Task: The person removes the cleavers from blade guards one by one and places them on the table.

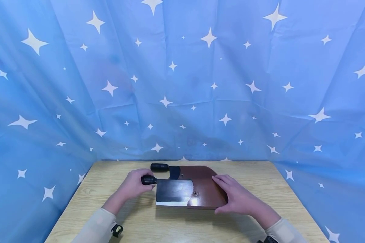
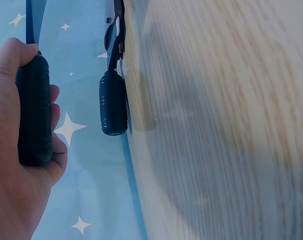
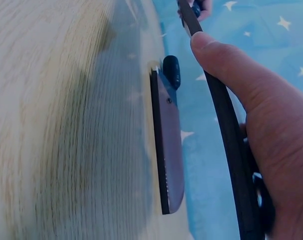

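The cleaver [image 1: 174,190] is held between the two hands, its long axis running straight from one to the other, blade partly inside a brown sheath [image 1: 208,194]. The left hand [image 1: 137,184], nearer the cleaver's bare part, is wrapped round its black handle [image 1: 147,180]; the right hand [image 1: 237,195] grips the sheath's far end. Just beyond both hands, a second cleaver [image 1: 159,167] lies sheathed on the wooden table [image 1: 134,222], roughly parallel.

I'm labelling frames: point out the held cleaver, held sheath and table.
Held cleaver [image 1: 172,191], head view: middle of bare blade.
Held sheath [image 1: 208,194], head view: brown face.
Table [image 1: 167,227], head view: bare wood-grain top.
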